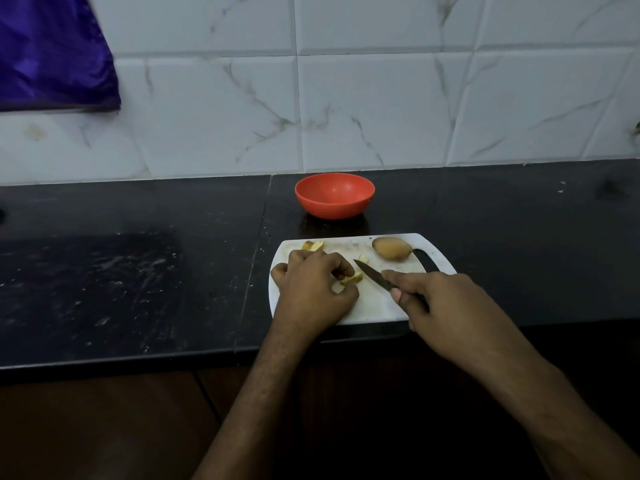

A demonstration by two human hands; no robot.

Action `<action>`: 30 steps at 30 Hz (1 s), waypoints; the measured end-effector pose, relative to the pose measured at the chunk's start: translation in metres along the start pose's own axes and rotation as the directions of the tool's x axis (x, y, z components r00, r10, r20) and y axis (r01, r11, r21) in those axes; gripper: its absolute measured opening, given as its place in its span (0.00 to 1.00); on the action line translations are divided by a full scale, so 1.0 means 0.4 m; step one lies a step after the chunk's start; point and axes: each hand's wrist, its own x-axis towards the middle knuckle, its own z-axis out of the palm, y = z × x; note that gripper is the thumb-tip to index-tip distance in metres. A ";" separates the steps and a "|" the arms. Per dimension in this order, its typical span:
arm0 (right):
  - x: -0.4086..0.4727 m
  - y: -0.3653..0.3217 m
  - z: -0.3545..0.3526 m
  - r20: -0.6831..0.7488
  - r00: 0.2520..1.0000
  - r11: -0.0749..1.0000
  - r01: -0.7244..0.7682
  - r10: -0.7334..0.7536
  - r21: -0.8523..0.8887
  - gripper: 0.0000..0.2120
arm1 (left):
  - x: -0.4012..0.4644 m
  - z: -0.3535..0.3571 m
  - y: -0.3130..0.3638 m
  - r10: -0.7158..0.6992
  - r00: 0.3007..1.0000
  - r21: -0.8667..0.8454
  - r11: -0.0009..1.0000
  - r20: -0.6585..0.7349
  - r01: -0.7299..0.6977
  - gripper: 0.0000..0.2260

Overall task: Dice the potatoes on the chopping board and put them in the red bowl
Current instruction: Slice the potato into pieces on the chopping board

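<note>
A white chopping board (377,306) lies on the black counter. My left hand (311,289) rests on it with curled fingers pinching a cut potato piece (352,279). My right hand (446,306) grips a dark knife (372,275) whose tip points up-left toward that piece. More potato pieces (313,245) lie at the board's far left corner, and a small piece (363,259) sits near the knife tip. A whole unpeeled potato (391,252) lies at the board's far right. The red bowl (334,195) stands behind the board and looks empty.
The black counter (138,271) stretches left with white scuffs and streaks on it. A marbled white tile wall (381,98) rises behind the bowl. A purple cloth (52,53) hangs at the upper left. The counter's front edge runs just below the board.
</note>
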 end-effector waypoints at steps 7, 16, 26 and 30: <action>0.017 -0.005 0.006 0.010 1.000 1.000 0.015 -0.015 -0.024 0.16 | 0.004 0.000 -0.001 -0.042 0.999 -0.043 0.998 0.001 0.042 0.02; 0.031 -0.010 0.018 0.046 0.999 0.998 0.009 -0.007 -0.062 0.16 | 0.009 0.004 -0.006 -0.033 0.999 -0.056 0.998 -0.007 0.032 0.02; 0.012 0.002 0.001 0.161 0.987 0.995 0.033 -0.016 -0.099 0.19 | 0.005 0.002 -0.003 -0.094 0.995 -0.090 0.992 -0.046 0.090 0.03; -0.003 0.011 0.006 0.153 0.988 0.997 0.025 -0.014 -0.072 0.20 | 0.003 -0.003 -0.003 -0.087 0.996 -0.100 0.991 -0.031 0.084 0.05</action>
